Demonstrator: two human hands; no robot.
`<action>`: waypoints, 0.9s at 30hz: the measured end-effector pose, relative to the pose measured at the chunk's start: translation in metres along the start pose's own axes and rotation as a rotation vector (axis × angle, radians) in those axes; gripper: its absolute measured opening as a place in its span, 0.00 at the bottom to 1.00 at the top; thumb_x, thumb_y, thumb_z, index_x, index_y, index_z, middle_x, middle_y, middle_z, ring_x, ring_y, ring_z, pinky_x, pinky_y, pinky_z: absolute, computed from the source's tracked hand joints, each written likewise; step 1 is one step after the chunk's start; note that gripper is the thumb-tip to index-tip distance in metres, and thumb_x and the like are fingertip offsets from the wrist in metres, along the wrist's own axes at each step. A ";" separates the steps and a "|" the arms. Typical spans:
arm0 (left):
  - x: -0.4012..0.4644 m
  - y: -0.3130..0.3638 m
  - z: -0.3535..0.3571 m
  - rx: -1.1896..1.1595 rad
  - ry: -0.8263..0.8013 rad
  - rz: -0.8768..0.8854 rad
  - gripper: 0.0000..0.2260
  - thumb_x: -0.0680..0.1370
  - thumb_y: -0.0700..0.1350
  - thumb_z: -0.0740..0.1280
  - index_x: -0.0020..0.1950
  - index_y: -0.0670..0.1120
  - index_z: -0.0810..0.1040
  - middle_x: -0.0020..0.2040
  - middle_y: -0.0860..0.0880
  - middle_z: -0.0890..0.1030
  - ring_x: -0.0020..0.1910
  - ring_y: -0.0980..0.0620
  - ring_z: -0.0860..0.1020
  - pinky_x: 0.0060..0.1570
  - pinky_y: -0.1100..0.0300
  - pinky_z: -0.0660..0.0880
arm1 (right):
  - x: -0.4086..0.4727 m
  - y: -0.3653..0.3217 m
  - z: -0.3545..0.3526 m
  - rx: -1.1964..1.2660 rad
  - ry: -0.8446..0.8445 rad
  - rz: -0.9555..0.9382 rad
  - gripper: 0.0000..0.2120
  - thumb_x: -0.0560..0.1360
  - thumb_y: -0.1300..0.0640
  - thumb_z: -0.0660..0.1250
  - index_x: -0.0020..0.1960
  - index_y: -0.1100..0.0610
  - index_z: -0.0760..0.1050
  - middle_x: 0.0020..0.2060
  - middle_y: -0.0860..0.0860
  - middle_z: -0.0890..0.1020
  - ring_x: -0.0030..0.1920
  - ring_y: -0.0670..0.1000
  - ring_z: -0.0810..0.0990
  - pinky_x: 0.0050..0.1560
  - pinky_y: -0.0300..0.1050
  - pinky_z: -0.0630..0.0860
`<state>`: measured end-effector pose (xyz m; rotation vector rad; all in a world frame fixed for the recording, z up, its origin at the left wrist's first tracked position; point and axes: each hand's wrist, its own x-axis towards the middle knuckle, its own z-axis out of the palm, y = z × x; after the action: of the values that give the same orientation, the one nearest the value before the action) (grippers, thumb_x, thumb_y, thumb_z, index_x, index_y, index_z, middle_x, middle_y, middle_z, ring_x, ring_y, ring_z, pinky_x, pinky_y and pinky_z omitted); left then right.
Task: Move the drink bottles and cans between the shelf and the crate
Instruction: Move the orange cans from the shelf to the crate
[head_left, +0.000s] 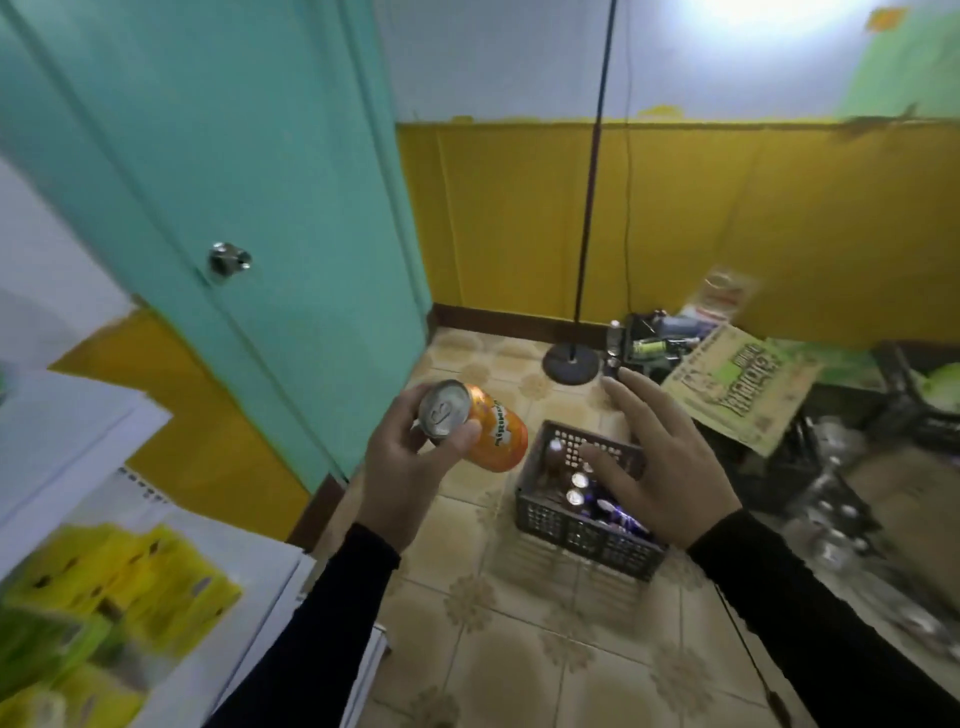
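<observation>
- My left hand (402, 470) grasps an orange can (480, 434), tilted, lid toward me, above the tiled floor (498, 649) just left of the crate (587, 530).
- My right hand (657, 467) hangs released, fingers spread, over the crate's far corner; cans show inside.
- I judge it wisest to turn the can upright before setting it anywhere.
- The can's lettering is blurred; a cardboard box (737, 384) carries green print I cannot read.

my left hand (402, 467) grips orange soda can (480, 434), tilted | my right hand (660, 467) spread above dark plastic crate (587, 535) of cans, tiled floor (519, 649)
</observation>
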<state>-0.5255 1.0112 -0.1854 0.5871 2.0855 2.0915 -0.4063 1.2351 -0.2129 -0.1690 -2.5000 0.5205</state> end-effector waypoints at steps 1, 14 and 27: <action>0.013 -0.008 0.014 0.020 -0.050 -0.024 0.17 0.72 0.38 0.77 0.57 0.52 0.80 0.49 0.59 0.85 0.49 0.58 0.83 0.46 0.63 0.79 | 0.000 0.013 0.001 -0.011 0.002 0.035 0.31 0.77 0.42 0.64 0.73 0.59 0.68 0.70 0.59 0.71 0.70 0.55 0.67 0.70 0.45 0.64; 0.201 -0.156 0.116 0.418 -0.549 -0.181 0.25 0.67 0.52 0.81 0.62 0.56 0.80 0.54 0.61 0.82 0.55 0.64 0.78 0.47 0.77 0.72 | 0.049 0.155 0.068 -0.177 -0.148 0.414 0.32 0.78 0.39 0.62 0.72 0.61 0.70 0.68 0.60 0.74 0.67 0.59 0.73 0.66 0.48 0.67; 0.287 -0.355 0.184 0.707 -0.688 -0.444 0.31 0.70 0.53 0.79 0.72 0.51 0.74 0.61 0.56 0.79 0.59 0.55 0.78 0.59 0.62 0.74 | 0.049 0.314 0.227 -0.067 -0.508 0.652 0.31 0.78 0.43 0.67 0.76 0.57 0.66 0.71 0.58 0.72 0.71 0.57 0.71 0.68 0.49 0.69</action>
<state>-0.7853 1.2987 -0.4887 0.6938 2.1766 0.7317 -0.5722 1.4596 -0.4859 -1.0118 -2.9305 0.8154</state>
